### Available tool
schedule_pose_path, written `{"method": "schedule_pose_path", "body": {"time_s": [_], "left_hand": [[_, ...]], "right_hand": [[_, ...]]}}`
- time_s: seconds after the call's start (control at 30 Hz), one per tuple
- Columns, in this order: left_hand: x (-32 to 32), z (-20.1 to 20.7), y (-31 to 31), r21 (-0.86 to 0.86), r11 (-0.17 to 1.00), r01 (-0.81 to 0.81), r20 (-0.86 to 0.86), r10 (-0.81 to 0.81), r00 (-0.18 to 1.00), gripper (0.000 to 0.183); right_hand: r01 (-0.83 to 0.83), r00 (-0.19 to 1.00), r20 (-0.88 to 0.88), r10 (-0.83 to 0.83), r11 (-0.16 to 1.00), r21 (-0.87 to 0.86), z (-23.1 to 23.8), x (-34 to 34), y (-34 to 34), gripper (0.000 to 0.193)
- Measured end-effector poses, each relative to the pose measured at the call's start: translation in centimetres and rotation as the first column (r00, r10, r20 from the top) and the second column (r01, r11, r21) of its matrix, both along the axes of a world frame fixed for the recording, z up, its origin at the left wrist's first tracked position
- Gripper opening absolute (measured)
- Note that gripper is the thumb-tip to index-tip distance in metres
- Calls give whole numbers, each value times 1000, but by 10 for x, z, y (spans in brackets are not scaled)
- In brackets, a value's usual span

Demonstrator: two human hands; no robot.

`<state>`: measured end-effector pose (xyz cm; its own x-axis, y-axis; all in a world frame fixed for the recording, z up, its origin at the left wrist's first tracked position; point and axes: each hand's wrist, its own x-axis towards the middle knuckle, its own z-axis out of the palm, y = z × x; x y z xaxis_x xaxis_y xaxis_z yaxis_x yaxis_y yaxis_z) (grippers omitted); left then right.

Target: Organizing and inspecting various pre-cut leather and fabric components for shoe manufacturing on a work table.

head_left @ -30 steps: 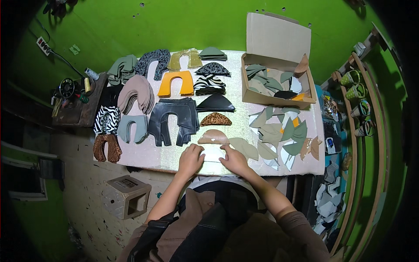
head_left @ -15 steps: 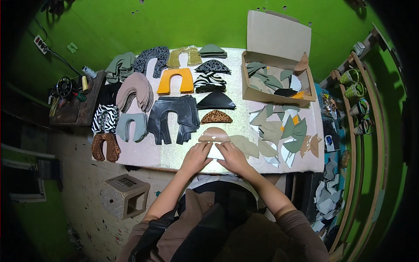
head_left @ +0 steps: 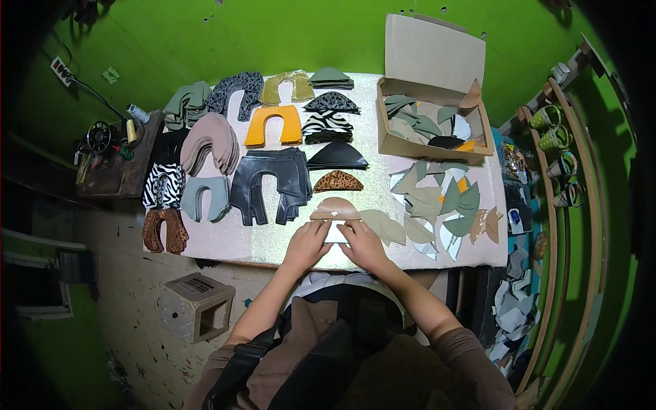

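At the table's near edge, my left hand and my right hand grip a small white piece from its two sides, fingers bent and fingertips close together. Just beyond the fingertips lies a tan half-moon piece, its near edge touching or almost touching them. Beside my right hand lie beige-olive curved pieces. A leopard-print half-moon stack and a black half-moon stack continue the column away from me. My palms hide the undersides of what I hold.
U-shaped stacks in black, orange and zebra print fill the left side. On the right, an opened cardboard box holds curved offcuts, with loose green pieces before it. A sewing machine stands left; a wooden rack right.
Both hands stay at nearly the same spot on the white piece, with only slight finger movement. The whole view has shifted very slightly; the stacks and box lie as before.
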<state>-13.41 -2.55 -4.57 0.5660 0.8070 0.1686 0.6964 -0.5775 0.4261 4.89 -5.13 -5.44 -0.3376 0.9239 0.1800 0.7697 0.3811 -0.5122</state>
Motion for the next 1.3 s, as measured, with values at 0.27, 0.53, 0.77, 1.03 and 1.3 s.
{"method": "schedule_pose_path", "body": {"time_s": [0.27,0.53,0.77,1.03,1.3], "left_hand": [[-1,8,-7,-44,999,-8,49,10,999,52],[27,19,-8,31,999,-44,60,42,997,40],[84,26,-4,-27,1000,8,124,-5,992,33],[125,25,-8,-71,989,-129,120,137,983,29],[167,14,-21,-185,961,-205,-49,200,979,43]], "right_hand": [[-4,1000,3,4,1000,25,10,4,-8,44],[165,983,71,-170,984,72,20,41,-6,42],[118,981,148,-127,991,69,-5,86,2,35],[40,998,59,-38,999,-32,9,118,10,25],[-37,999,1,39,970,-240,11,144,10,31]]}}
